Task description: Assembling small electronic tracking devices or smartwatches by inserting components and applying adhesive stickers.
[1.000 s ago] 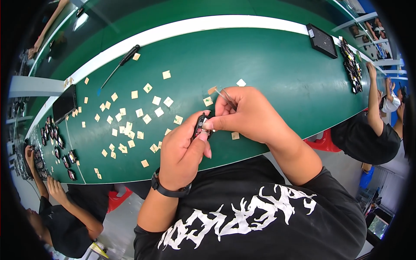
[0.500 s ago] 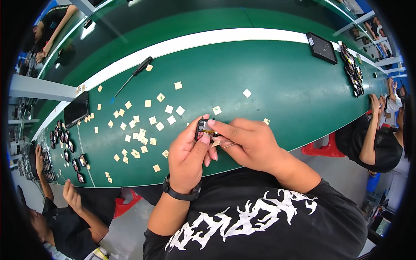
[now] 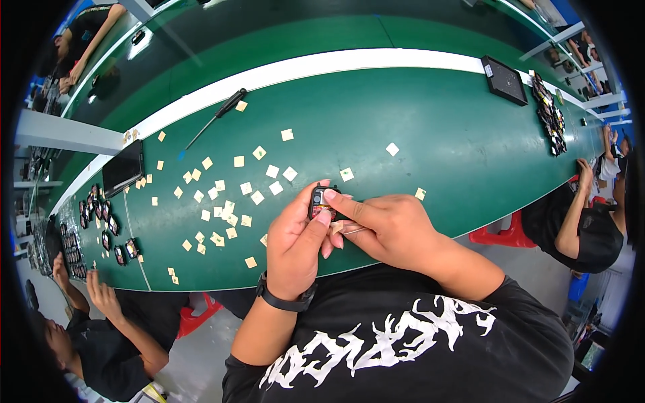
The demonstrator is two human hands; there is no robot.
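My left hand (image 3: 292, 242) grips a small black electronic unit (image 3: 315, 199) with its inner parts exposed, thumb resting on its lower part. The index finger of my right hand (image 3: 393, 227) presses on a pale patch inside the unit. Under that finger, my right hand also holds a thin metal tool (image 3: 354, 231), apparently tweezers, partly hidden by the fingers. A small cream-coloured piece (image 3: 337, 228) shows beside the tool's end; whether the tool grips it is unclear. Both hands are just above the near edge of the green table (image 3: 443, 127).
Many small cream squares (image 3: 257, 197) lie scattered left of my hands. A screwdriver (image 3: 216, 117) lies beyond them. Black units (image 3: 121, 254) and a dark flat panel (image 3: 123, 168) are at left, a black tray (image 3: 504, 80) and piled units (image 3: 549, 117) far right. People sit on both sides.
The view has shifted slightly. My right index finger stays on the unit, and the tool lies closer under my fingers. The left neighbour's hand moved left; one black unit near it no longer shows.
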